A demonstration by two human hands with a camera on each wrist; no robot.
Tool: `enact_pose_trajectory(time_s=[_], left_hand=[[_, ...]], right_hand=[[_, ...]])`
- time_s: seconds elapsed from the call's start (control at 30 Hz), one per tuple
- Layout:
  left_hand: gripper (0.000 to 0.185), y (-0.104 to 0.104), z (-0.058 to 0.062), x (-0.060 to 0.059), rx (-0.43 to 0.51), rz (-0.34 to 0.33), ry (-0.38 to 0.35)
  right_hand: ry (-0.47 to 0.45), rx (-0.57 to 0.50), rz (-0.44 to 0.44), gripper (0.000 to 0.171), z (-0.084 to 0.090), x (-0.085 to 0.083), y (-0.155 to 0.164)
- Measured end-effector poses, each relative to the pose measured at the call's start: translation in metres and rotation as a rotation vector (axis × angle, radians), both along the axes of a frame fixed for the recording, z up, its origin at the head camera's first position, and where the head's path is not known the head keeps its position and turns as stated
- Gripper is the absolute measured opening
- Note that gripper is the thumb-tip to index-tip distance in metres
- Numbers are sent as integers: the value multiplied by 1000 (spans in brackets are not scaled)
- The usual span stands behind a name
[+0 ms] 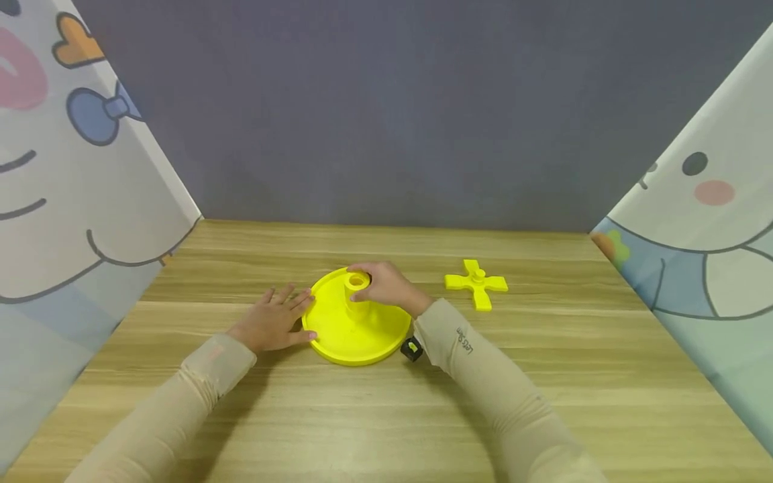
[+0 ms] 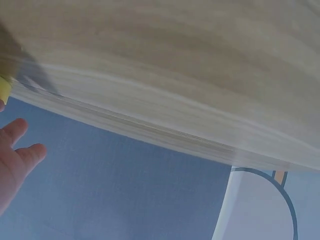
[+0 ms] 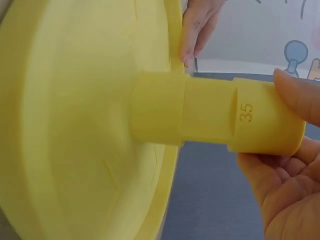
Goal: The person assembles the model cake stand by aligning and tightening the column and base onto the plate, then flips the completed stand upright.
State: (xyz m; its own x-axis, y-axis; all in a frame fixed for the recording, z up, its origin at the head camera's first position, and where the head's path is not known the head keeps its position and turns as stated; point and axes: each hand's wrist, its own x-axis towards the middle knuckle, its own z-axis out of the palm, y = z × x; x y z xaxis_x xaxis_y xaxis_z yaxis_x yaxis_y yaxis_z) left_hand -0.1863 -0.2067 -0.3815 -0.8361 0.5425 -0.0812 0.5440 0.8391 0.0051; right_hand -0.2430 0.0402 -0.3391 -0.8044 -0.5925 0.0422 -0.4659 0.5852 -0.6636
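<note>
A round yellow tray (image 1: 329, 329) with a raised rim lies on the wooden table. From its middle rises a yellow column, topped by a hollow cylinder (image 3: 265, 120) marked 35. My right hand (image 1: 391, 288) pinches that cylinder between thumb and fingers near its upper end. On the tray's left side, my left hand (image 1: 272, 323) rests with spread, straight fingers at the rim. Only part of the left hand shows in the left wrist view, at the left edge, near a sliver of yellow.
A yellow cross-shaped piece (image 1: 479, 284) with a short round peg lies right of the tray. By the right cuff, a small black object (image 1: 412, 349) sits close to the rim. A dark grey wall (image 1: 386, 134) stands behind the table (image 1: 338, 422), with cartoon-printed sheets at both sides.
</note>
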Motion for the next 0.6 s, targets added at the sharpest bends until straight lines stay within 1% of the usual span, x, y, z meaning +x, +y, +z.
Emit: enact_pose_trajectory(time_s=[0.13,0.27,0.43,0.6], left_hand=[[78,0,2,-1,27,0,17],[78,-3,3,3,40,8,11],[79,-2,1,4,38,-3,35],[79,-2,0,2,13,-21,70]], right_hand=[[49,-6,-34,53,1,3,-3],[77,23,-30,53,0,5,-8],[99,45,-47,51,-2,6,-9],[97,76,-101,51,-4,8,-13]])
